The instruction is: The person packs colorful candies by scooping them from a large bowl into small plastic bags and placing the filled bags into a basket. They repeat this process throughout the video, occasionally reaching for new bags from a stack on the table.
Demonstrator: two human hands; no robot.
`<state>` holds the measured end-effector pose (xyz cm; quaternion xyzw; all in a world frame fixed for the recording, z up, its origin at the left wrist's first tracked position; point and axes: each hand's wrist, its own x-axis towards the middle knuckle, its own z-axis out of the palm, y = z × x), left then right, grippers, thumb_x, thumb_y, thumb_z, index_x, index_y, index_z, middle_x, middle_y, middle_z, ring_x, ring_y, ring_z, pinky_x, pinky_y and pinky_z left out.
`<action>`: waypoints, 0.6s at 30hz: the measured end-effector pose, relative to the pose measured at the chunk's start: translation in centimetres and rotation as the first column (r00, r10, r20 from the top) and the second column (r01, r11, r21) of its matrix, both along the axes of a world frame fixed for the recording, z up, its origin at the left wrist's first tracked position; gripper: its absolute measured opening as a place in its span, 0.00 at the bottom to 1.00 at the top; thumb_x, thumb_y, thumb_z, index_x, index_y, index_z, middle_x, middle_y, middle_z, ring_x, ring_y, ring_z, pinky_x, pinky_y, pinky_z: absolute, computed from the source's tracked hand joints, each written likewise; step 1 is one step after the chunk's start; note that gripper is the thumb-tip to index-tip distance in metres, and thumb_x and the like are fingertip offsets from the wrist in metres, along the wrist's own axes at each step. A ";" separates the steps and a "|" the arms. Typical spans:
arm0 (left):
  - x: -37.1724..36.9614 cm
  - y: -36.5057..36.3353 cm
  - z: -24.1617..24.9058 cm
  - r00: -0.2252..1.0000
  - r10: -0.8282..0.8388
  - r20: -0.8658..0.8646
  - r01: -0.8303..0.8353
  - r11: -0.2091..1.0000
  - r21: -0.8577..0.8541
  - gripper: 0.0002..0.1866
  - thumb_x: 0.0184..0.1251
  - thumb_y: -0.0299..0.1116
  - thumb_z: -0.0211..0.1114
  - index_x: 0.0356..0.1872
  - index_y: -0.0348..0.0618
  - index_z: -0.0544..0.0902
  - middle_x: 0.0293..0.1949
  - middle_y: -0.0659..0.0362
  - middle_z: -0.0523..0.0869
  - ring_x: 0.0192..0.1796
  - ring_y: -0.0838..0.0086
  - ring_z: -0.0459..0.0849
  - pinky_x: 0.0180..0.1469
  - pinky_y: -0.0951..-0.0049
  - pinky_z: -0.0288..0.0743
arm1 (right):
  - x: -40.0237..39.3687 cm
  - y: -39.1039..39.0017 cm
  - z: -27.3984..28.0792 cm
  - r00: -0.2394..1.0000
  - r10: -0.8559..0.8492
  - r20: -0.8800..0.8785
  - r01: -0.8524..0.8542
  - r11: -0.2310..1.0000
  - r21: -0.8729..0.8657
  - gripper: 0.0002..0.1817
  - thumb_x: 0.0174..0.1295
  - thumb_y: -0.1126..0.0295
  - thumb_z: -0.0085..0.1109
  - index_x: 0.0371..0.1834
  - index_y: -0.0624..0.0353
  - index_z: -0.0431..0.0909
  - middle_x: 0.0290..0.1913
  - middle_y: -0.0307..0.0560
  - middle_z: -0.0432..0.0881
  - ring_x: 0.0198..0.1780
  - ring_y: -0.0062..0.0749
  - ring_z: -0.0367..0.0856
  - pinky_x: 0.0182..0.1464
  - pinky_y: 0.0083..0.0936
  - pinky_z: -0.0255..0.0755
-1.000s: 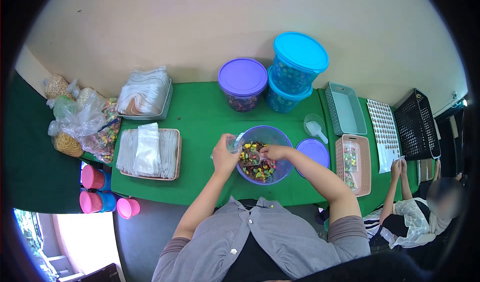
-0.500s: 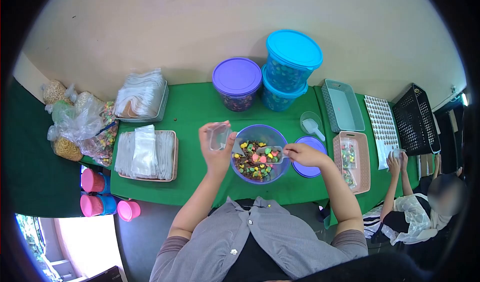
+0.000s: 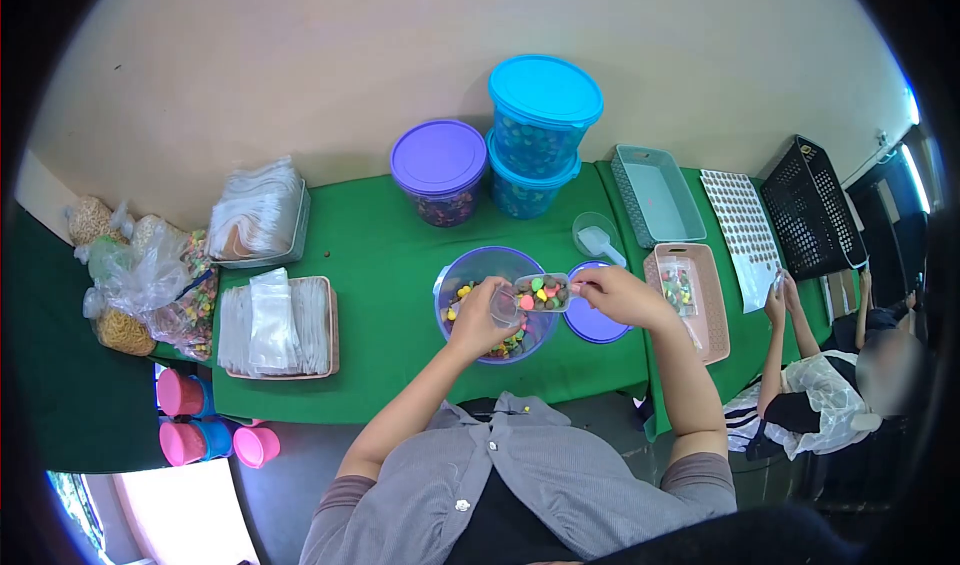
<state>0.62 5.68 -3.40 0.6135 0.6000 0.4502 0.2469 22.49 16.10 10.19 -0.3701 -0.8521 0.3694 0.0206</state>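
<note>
Over the purple bowl, my left hand is wrapped round a small clear cup. My right hand grips the handle of a clear scoop, filled with brown, green, yellow and pink pieces. The scoop's front edge is at the mouth of the cup. More coloured pieces lie in the bowl below, partly hidden by my hands. A purple lid lies on the green cloth beside the bowl, under my right hand.
Lidded tubs stand behind the bowl. Baskets of plastic bags and snack bags are at left. At right are a pink basket, a teal basket, a sticker sheet, a black crate and another person.
My left hand has brought the cup down and right over the bowl. The loaded scoop has risen out of the mix to meet the cup. The whole view has shifted slightly.
</note>
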 end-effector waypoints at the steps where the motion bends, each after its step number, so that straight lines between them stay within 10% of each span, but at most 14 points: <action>1: 0.0 -0.1 0.2 1.000 0.002 -0.002 -0.002 1.000 0.000 0.32 0.42 0.36 0.80 0.49 0.44 0.73 0.43 0.52 0.83 0.49 0.55 0.82 0.51 0.59 0.74 | -0.3 0.0 -0.8 0.999 0.043 0.027 -0.046 0.994 0.100 0.12 0.67 0.65 0.55 0.42 0.63 0.81 0.30 0.54 0.82 0.31 0.39 0.79 0.38 0.32 0.73; 8: 0.2 -0.1 -0.2 0.986 0.030 -0.162 -0.023 0.999 0.047 0.34 0.39 0.36 0.80 0.50 0.45 0.73 0.44 0.53 0.83 0.49 0.54 0.82 0.53 0.57 0.71 | -4.2 -1.1 -0.9 0.995 0.000 0.098 -0.017 0.985 0.172 0.12 0.59 0.68 0.63 0.44 0.62 0.82 0.32 0.57 0.82 0.33 0.44 0.80 0.40 0.33 0.74; 11: 0.0 0.1 0.0 0.996 0.034 -0.088 -0.032 0.999 0.018 0.34 0.39 0.36 0.80 0.50 0.44 0.72 0.42 0.52 0.83 0.48 0.53 0.82 0.52 0.57 0.72 | -6.0 -1.6 -0.6 0.958 -0.061 -0.281 0.119 0.974 0.195 0.14 0.59 0.71 0.65 0.48 0.62 0.82 0.34 0.50 0.84 0.34 0.34 0.81 0.39 0.28 0.75; 13: -0.2 0.1 -0.2 0.999 0.035 -0.017 -0.035 0.999 -0.015 0.34 0.39 0.35 0.80 0.50 0.43 0.72 0.41 0.52 0.83 0.47 0.53 0.83 0.51 0.57 0.73 | -6.9 -1.4 -1.9 0.863 -0.214 -0.457 0.101 0.961 -0.259 0.15 0.61 0.72 0.64 0.51 0.64 0.80 0.37 0.42 0.83 0.36 0.23 0.79 0.39 0.23 0.74; 18: -0.4 0.1 0.0 0.960 0.134 0.244 -0.114 0.989 -0.093 0.29 0.44 0.30 0.79 0.48 0.42 0.72 0.40 0.55 0.83 0.44 0.65 0.85 0.45 0.68 0.76 | -7.8 -0.5 -3.5 0.782 -0.362 -0.507 0.162 0.904 -0.396 0.14 0.70 0.66 0.56 0.51 0.65 0.79 0.33 0.38 0.81 0.33 0.17 0.77 0.37 0.18 0.73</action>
